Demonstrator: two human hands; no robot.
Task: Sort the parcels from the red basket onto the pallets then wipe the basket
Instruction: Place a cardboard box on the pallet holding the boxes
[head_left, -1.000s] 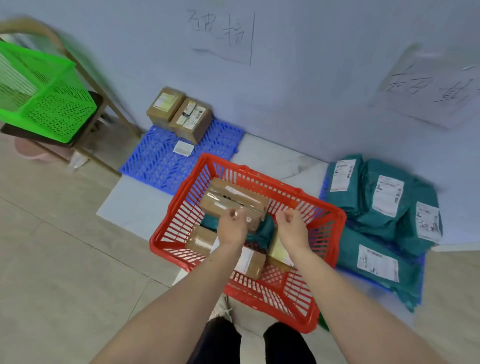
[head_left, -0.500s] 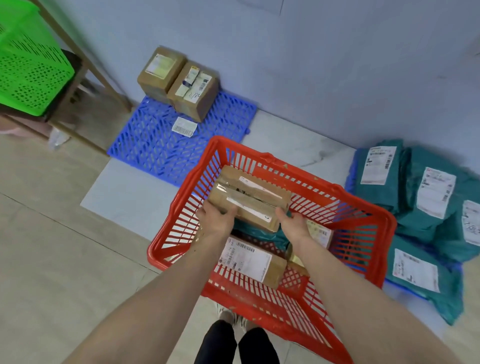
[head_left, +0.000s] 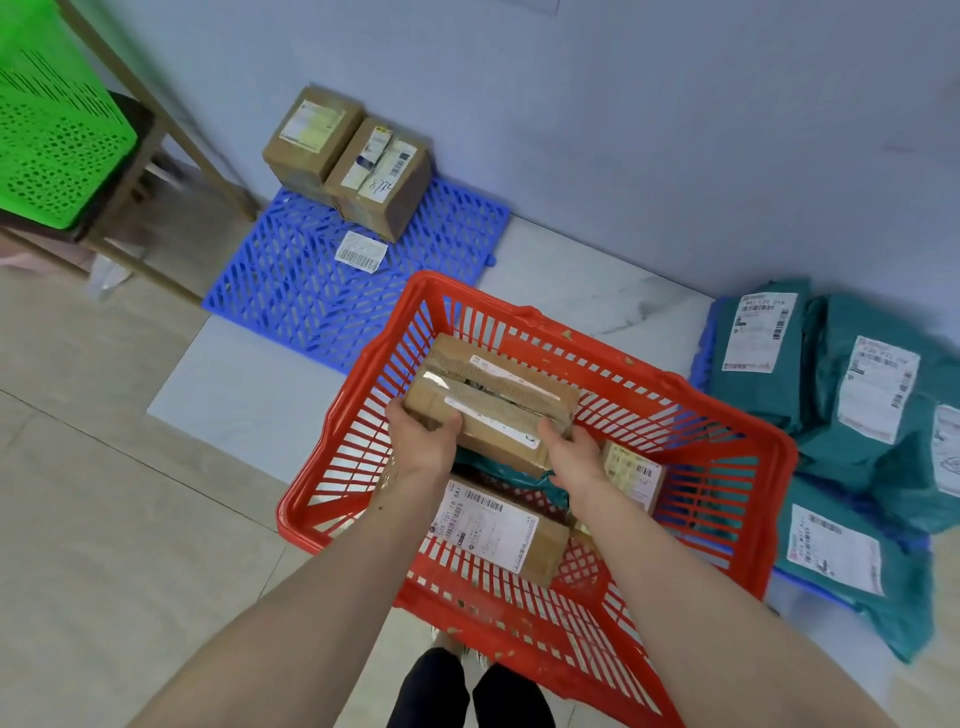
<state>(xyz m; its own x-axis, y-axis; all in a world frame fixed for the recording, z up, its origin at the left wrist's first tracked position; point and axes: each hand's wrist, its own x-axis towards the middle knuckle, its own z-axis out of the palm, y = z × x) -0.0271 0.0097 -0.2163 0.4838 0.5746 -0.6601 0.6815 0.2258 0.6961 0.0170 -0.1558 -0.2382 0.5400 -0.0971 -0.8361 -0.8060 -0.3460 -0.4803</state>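
A taped cardboard box (head_left: 491, 402) is held between both my hands above the red basket (head_left: 727, 452). My left hand (head_left: 423, 441) grips its near left corner and my right hand (head_left: 571, 454) grips its near right edge. Inside the basket lie a labelled cardboard box (head_left: 498, 530), a smaller box (head_left: 631, 470) and a teal bag (head_left: 524, 475) partly hidden under the held box. Two cardboard boxes (head_left: 353, 156) stand on the blue pallet (head_left: 311, 291) by the wall. Teal mailer bags (head_left: 852, 405) are piled on another blue pallet (head_left: 698, 353) at the right.
A loose white label (head_left: 361, 252) lies on the left pallet. A green basket (head_left: 47, 135) rests on a wooden chair frame (head_left: 171, 130) at the far left. The wall runs behind both pallets. My feet (head_left: 467, 691) are just behind the basket.
My hands closed on the taped box and lifted it slightly from the basket. The camera view dropped and moved closer over the basket.
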